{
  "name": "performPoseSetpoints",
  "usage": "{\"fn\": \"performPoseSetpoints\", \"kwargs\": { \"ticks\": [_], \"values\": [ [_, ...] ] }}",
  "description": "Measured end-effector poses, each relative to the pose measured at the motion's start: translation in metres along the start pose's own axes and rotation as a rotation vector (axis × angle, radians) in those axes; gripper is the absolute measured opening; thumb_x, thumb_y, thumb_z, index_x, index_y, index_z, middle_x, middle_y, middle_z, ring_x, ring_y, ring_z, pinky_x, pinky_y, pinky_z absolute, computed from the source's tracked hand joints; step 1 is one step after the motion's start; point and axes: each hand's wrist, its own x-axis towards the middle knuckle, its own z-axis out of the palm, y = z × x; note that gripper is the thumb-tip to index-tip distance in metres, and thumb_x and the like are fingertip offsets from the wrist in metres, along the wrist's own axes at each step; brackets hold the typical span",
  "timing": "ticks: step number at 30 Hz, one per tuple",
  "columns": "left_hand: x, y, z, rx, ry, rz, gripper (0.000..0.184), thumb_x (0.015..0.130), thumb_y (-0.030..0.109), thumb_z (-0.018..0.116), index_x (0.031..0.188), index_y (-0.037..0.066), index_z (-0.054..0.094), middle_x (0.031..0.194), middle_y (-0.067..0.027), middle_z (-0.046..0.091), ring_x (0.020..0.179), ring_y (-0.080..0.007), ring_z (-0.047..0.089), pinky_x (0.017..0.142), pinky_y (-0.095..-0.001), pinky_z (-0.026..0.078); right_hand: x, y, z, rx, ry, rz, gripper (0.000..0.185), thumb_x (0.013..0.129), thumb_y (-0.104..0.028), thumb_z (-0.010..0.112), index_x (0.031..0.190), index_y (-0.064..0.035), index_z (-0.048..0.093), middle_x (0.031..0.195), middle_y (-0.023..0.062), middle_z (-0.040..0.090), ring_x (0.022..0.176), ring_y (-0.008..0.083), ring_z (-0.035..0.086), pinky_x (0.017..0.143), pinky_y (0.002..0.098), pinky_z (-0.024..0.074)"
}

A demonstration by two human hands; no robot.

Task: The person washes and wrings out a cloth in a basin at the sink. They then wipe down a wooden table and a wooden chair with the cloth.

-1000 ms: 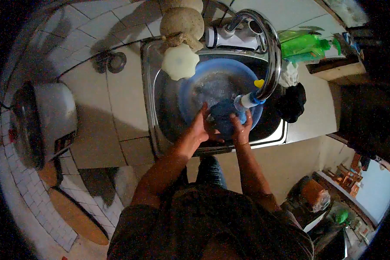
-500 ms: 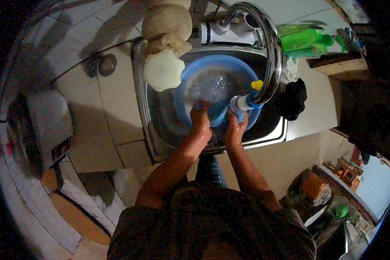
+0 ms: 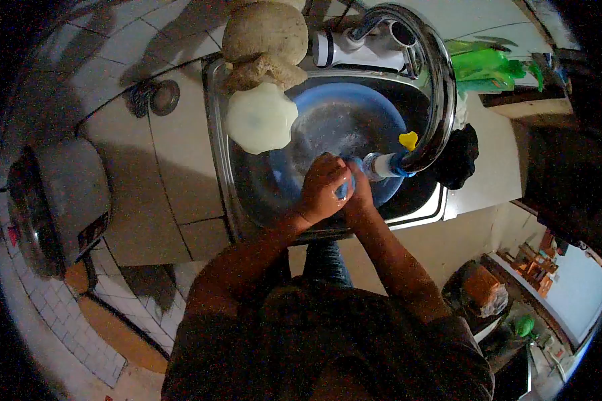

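Observation:
My left hand (image 3: 325, 186) and my right hand (image 3: 361, 190) are pressed together over the near side of a blue basin (image 3: 382, 107). Both are closed around a wet blue cloth (image 3: 342, 190), of which only small patches show between the fingers. Water with some suds lies in the basin, which sits in a steel sink (image 3: 222, 160). Just right of my hands hangs the white and blue nozzle (image 3: 384, 165) of a curved chrome faucet (image 3: 449, 87), with a yellow tab (image 3: 408, 140) beside it.
A pale scalloped dish (image 3: 261, 120) overhangs the sink's left side, near a rounded tan object (image 3: 266, 33). A green bottle (image 3: 481, 67) lies behind on the right, above a black bundle (image 3: 458, 157). A rice cooker (image 3: 77, 187) stands far left.
My hands were apart, low in the basin, with blue material between them. Now they are joined and clenched around the cloth. The view has shifted slightly.

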Motion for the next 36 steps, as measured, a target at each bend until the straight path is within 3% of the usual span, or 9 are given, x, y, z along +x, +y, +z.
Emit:
{"fn": "performPoseSetpoints", "kwargs": {
  "ticks": [3,6,9,18,22,24,28,35,36],
  "values": [
    [-0.007,-0.009,-0.001,-0.048,-0.005,0.006,0.023,0.063,0.006,0.07,0.078,0.005,0.053,0.083,-0.0121,0.053,0.081,-0.0328,0.054,0.075,-0.0403,0.043,-0.009,-0.007,0.007,-0.03,-0.24,0.067,0.035,0.085,-0.026,0.056,0.112,-0.005,0.049,0.111,0.0094,0.055,0.101,0.0247,0.054,0.089,0.037,0.0423],
    [-0.01,-0.016,-0.003,-0.191,0.058,-0.255,0.023,0.068,0.011,0.071,0.081,0.006,0.054,0.083,-0.0087,0.055,0.08,-0.0282,0.055,0.075,-0.0386,0.044,-0.014,-0.02,0.015,-1.067,-0.225,-0.585,0.046,0.083,-0.027,0.058,0.121,-0.0036,0.046,0.118,0.0112,0.053,0.111,0.0252,0.05,0.096,0.0375,0.0381],
    [0.001,-0.002,-0.025,-0.56,0.155,-1.016,0.021,0.073,0.016,0.07,0.084,0.007,0.055,0.085,-0.0042,0.057,0.08,-0.0225,0.057,0.072,-0.0375,0.045,-0.028,-0.024,0.022,0.267,-0.061,0.207,0.037,0.086,-0.014,0.058,0.12,-0.0032,0.049,0.113,0.0084,0.056,0.103,0.0216,0.054,0.09,0.0332,0.0435],
    [-0.041,-0.022,-0.045,-1.679,0.099,-1.448,0.03,0.081,0.022,0.066,0.106,0.009,0.056,0.101,-0.0074,0.061,0.092,-0.0209,0.06,0.08,-0.0352,0.05,-0.064,-0.046,0.042,-0.86,-0.598,-0.881,0.025,0.071,-0.011,0.069,0.091,-0.0032,0.056,0.11,0.016,0.059,0.113,0.0318,0.051,0.098,0.041,0.0362],
    [-0.037,0.019,-0.056,-1.39,0.264,-1.163,0.031,0.082,0.014,0.065,0.11,0.007,0.055,0.109,-0.01,0.06,0.098,-0.0228,0.059,0.086,-0.0356,0.047,-0.071,-0.042,0.052,-0.515,-0.291,-0.735,0.024,0.08,-0.007,0.062,0.102,-0.0035,0.054,0.107,0.0126,0.059,0.1,0.0257,0.056,0.092,0.0351,0.0408],
    [-0.038,0.013,-0.057,0.078,-0.186,-0.533,0.029,0.082,0.006,0.064,0.109,0.004,0.054,0.107,-0.0097,0.061,0.096,-0.0232,0.06,0.091,-0.0348,0.044,-0.073,-0.035,0.061,-0.321,-0.131,-0.625,0.02,0.084,-0.008,0.057,0.103,-0.0042,0.052,0.102,0.0108,0.058,0.095,0.0219,0.055,0.087,0.0333,0.042],
    [-0.008,0.041,-0.038,-0.928,0.484,-0.909,0.019,0.084,0.001,0.06,0.102,0.002,0.056,0.095,-0.0106,0.065,0.092,-0.0213,0.061,0.088,-0.0326,0.044,-0.073,-0.041,0.071,0.046,0.096,-0.335,0.019,0.089,-0.011,0.053,0.108,-0.005,0.052,0.099,0.0057,0.058,0.091,0.0157,0.054,0.084,0.0291,0.042],
    [0.004,0.047,-0.054,-0.326,0.036,-0.229,0.025,0.072,-0.003,0.065,0.095,0.005,0.062,0.1,-0.0103,0.064,0.097,-0.0249,0.06,0.087,-0.0363,0.046,-0.045,-0.023,0.048,-0.347,0.075,-0.344,0.023,0.091,-0.02,0.053,0.109,-0.0058,0.055,0.092,0.004,0.058,0.086,0.0148,0.057,0.075,0.027,0.0458],
    [0.006,0.048,-0.055,-0.236,-0.033,-0.153,0.035,0.062,-0.001,0.069,0.095,0.008,0.062,0.101,-0.0101,0.063,0.098,-0.0281,0.059,0.087,-0.0386,0.045,-0.045,-0.037,0.044,0.121,0.005,0.144,0.027,0.092,-0.017,0.05,0.116,-0.0041,0.052,0.096,0.0048,0.057,0.087,0.015,0.057,0.078,0.0259,0.0462]
  ]
}}
